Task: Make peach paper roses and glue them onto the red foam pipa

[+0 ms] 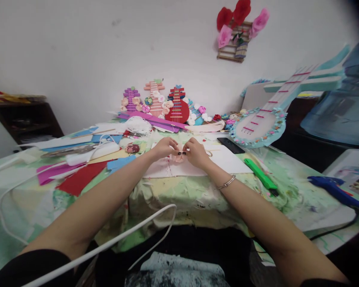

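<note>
My left hand (166, 148) and my right hand (195, 152) meet at the middle of the table. Both are closed in a pinch on a small pale pink paper flower (178, 158), thumbs side by side at its top edge. Its exact folds are too small to make out. Beneath the hands lies a white board (227, 161) with red marks on its left part. A ring-shaped piece (209, 153) rests on the board just beyond my right hand.
Right of the board are a black phone (231, 145), a green utility knife (261, 175) and a blue glue gun (336, 190). Coloured felt sheets (85, 177) lie at left. Decorated paper lutes (176, 107) stand along the wall. A white cable (113, 243) crosses in front of me.
</note>
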The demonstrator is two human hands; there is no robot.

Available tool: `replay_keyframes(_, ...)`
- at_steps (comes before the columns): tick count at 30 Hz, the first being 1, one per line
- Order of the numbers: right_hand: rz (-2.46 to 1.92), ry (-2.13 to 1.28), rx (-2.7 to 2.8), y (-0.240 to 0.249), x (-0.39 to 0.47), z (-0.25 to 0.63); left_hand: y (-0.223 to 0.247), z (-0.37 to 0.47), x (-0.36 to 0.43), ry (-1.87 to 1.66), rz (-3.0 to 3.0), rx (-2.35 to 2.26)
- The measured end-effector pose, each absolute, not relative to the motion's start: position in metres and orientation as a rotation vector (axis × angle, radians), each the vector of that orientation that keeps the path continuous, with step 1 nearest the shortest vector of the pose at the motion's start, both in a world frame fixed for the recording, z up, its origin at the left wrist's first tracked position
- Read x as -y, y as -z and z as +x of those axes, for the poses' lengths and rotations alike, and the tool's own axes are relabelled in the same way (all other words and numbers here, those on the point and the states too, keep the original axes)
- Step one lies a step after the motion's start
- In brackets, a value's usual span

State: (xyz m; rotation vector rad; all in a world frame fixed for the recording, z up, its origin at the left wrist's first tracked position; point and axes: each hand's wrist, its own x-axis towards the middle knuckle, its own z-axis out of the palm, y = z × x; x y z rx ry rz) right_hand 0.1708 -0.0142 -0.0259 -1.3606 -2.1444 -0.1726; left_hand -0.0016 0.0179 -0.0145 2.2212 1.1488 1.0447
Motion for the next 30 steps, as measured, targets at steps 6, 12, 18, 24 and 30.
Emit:
replay_keyframes(6,-1.371,0.176,2.14,0.0256,0.0145,0.1704,0.0143,-0.003,-0.0213,-1.033,2.3,-1.144)
replay_keyframes(12,-1.414,0.164,2.103,0.0259,0.0137,0.1712,0.0145,-0.0075,-0.0249,-1.06,2.429,-1.035)
replay_keyframes(18,-1.417,0.146,2.09,0.0258,0.0135,0.1716,0.0138,-0.0084,-0.0244,-1.017,2.392,-1.022)
replay_keyframes(24,-1.409,0.158,2.105,0.0264,0.0115,0.1719,0.0131,-0.0076,-0.0199,-0.972,2.26,-1.078)
replay_keyframes(30,-1.384,0.152,2.118,0.0274,0.0102,0.1725,0.0117,-0.0069,-0.0156,-0.948,2.222,-1.108)
